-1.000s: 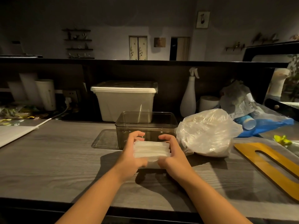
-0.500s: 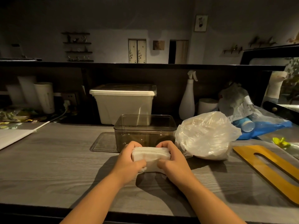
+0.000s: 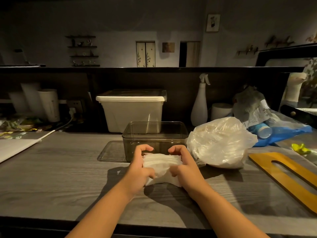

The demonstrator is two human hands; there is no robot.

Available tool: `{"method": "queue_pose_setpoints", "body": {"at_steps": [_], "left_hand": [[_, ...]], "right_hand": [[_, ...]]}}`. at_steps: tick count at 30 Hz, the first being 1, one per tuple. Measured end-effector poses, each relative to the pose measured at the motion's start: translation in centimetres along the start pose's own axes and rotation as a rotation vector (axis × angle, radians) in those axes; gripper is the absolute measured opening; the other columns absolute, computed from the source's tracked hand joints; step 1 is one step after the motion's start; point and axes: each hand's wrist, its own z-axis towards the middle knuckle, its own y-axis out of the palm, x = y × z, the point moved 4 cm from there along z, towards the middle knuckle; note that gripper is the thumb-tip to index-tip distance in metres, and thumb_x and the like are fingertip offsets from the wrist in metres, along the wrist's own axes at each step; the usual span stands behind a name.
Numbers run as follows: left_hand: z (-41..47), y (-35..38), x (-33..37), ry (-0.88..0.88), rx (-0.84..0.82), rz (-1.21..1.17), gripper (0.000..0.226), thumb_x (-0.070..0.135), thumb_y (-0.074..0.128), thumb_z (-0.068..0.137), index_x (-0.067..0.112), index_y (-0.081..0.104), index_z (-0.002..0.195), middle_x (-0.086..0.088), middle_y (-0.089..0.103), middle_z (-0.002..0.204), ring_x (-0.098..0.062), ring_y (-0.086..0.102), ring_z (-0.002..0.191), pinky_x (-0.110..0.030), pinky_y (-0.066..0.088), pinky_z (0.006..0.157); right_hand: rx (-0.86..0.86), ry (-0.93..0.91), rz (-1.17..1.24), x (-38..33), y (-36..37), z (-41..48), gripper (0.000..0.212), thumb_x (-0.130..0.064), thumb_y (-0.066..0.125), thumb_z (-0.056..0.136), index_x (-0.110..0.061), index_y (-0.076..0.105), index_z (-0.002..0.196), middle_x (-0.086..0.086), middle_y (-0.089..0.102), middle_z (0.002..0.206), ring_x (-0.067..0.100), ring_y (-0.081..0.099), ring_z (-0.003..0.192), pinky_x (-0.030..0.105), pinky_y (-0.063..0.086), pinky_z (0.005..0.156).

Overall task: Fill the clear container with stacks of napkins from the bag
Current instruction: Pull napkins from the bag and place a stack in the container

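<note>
A stack of white napkins (image 3: 162,163) is held between both hands just in front of the clear container (image 3: 154,134), a little above the grey counter. My left hand (image 3: 139,166) grips the stack's left end, fingers curled over the top and thumb below. My right hand (image 3: 184,166) grips its right end the same way. The lowest napkin hangs loose under the stack. The container stands open and looks empty. The translucent plastic bag (image 3: 219,143) of napkins lies to the container's right.
The container's clear lid (image 3: 111,151) lies flat at its left. Behind stand a cream lidded bin (image 3: 132,110), a white spray bottle (image 3: 199,107) and a paper roll (image 3: 221,111). A yellow wooden board (image 3: 288,174) and blue packaging (image 3: 281,133) lie at the right.
Both hands have kept their grip on the napkin stack and shifted it slightly; the bottom napkin now droops loose beneath the stack.
</note>
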Motion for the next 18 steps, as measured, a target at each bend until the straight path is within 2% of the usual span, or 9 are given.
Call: {"method": "queue_pose_setpoints", "body": {"at_steps": [1, 3, 5, 8, 10, 13, 16, 18], "left_hand": [[0.14, 0.06, -0.15, 0.013, 0.014, -0.003, 0.070, -0.008, 0.059, 0.063, 0.030, 0.043, 0.119, -0.022, 0.049, 0.119, -0.035, 0.057, 0.105, -0.027, 0.054, 0.072], [0.31, -0.02, -0.19, 0.058, 0.071, 0.002, 0.067, -0.019, 0.056, 0.067, 0.027, 0.045, 0.116, -0.023, 0.050, 0.116, -0.033, 0.057, 0.100, -0.027, 0.054, 0.067], [0.35, -0.39, -0.40, 0.063, 0.101, -0.021, 0.069, -0.025, 0.051, 0.071, 0.027, 0.045, 0.116, -0.022, 0.051, 0.115, -0.035, 0.058, 0.099, -0.029, 0.055, 0.068], [0.15, -0.57, -0.73, 0.055, 0.072, -0.036, 0.073, -0.020, 0.055, 0.072, 0.030, 0.040, 0.122, -0.016, 0.049, 0.116, -0.031, 0.056, 0.101, -0.024, 0.053, 0.066], [0.25, 0.00, -0.41, 0.059, 0.049, -0.012, 0.077, -0.007, 0.059, 0.060, 0.034, 0.037, 0.122, -0.012, 0.045, 0.113, -0.026, 0.053, 0.098, -0.021, 0.050, 0.065], [0.60, 0.21, -0.24, 0.038, 0.079, -0.063, 0.081, 0.001, 0.053, 0.047, 0.036, 0.040, 0.119, -0.013, 0.046, 0.111, -0.029, 0.053, 0.098, -0.035, 0.049, 0.076], [0.56, -0.47, -0.64, 0.029, 0.099, -0.120, 0.080, -0.001, 0.053, 0.048, 0.035, 0.041, 0.119, -0.017, 0.050, 0.117, -0.035, 0.055, 0.106, -0.039, 0.051, 0.079], [0.46, -0.22, -0.46, 0.041, 0.060, -0.091, 0.081, -0.001, 0.054, 0.049, 0.034, 0.039, 0.121, -0.018, 0.051, 0.120, -0.035, 0.056, 0.109, -0.033, 0.054, 0.076]], "right_hand": [[0.002, -0.004, 0.026, -0.06, 0.08, 0.06, 0.054, 0.005, 0.055, 0.063, -0.017, 0.053, 0.112, 0.005, 0.051, 0.110, 0.017, 0.054, 0.094, 0.014, 0.051, 0.064], [0.004, -0.005, 0.041, -0.06, 0.13, 0.08, 0.055, 0.020, 0.051, 0.071, -0.016, 0.053, 0.112, 0.006, 0.052, 0.109, 0.017, 0.054, 0.091, 0.016, 0.052, 0.063], [0.028, 0.004, 0.047, 0.19, -0.28, 0.02, 0.059, 0.023, 0.050, 0.072, -0.019, 0.053, 0.114, 0.007, 0.053, 0.111, 0.017, 0.055, 0.093, 0.015, 0.052, 0.063], [0.027, 0.041, 0.041, 0.63, -0.78, -0.06, 0.067, 0.021, 0.051, 0.071, -0.026, 0.050, 0.119, 0.009, 0.051, 0.117, 0.020, 0.056, 0.101, 0.015, 0.052, 0.063], [0.002, 0.040, 0.060, 0.59, -0.47, -0.03, 0.071, 0.012, 0.054, 0.065, -0.030, 0.049, 0.121, 0.008, 0.051, 0.120, 0.024, 0.057, 0.106, 0.022, 0.055, 0.072], [-0.009, 0.019, 0.065, 0.35, 0.17, 0.10, 0.078, -0.002, 0.054, 0.051, -0.032, 0.050, 0.123, 0.003, 0.055, 0.122, 0.024, 0.058, 0.111, 0.031, 0.058, 0.083], [0.022, 0.024, 0.088, 0.47, -0.21, -0.02, 0.078, -0.003, 0.052, 0.052, -0.034, 0.051, 0.124, -0.001, 0.057, 0.123, 0.020, 0.059, 0.109, 0.026, 0.058, 0.075], [0.029, 0.037, 0.108, 0.61, -0.53, -0.27, 0.076, 0.002, 0.053, 0.057, -0.032, 0.050, 0.125, 0.001, 0.055, 0.123, 0.020, 0.058, 0.107, 0.020, 0.055, 0.067]]}}
